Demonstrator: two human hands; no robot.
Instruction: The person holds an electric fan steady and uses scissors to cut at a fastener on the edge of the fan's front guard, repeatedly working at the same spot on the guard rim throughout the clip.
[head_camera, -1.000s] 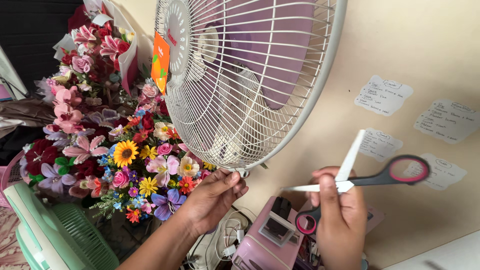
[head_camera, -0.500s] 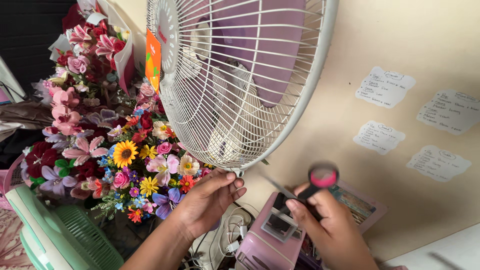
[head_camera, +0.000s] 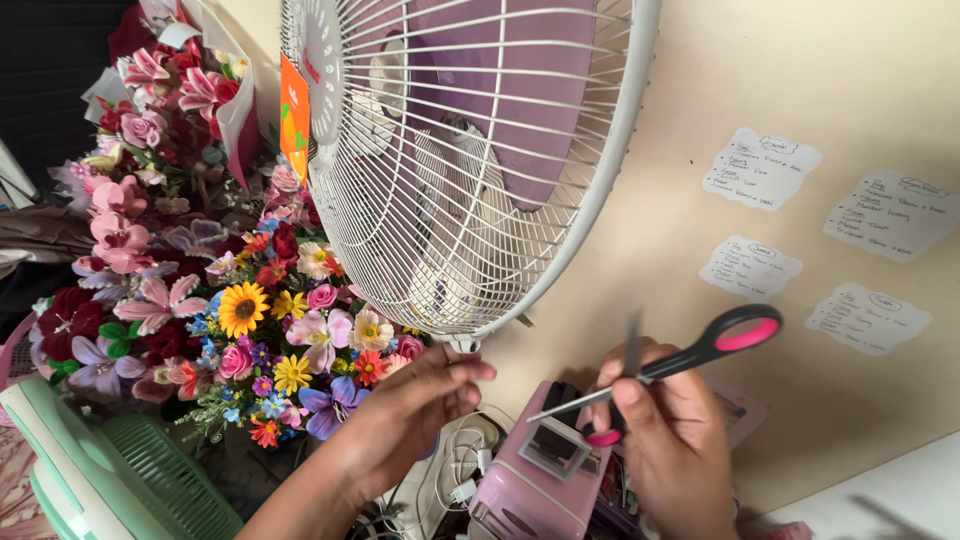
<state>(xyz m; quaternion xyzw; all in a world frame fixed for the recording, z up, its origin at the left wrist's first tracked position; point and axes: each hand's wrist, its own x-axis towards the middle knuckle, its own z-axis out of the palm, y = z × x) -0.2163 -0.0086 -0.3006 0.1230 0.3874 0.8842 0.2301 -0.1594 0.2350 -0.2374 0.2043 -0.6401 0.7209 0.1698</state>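
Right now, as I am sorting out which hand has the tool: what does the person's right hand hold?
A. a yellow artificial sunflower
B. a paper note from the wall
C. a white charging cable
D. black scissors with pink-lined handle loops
D: the right hand grips the black scissors with pink-lined handle loops, blades open, while the left hand pinches the bottom rim of the white wire fan guard.

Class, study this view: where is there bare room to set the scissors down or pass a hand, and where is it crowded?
Bare surface shows only at the white strip in the lower right corner, beyond the right hand holding the scissors. A hand can pass between that hand and the left hand under the fan guard. Crowded: flowers, cables, pink box.
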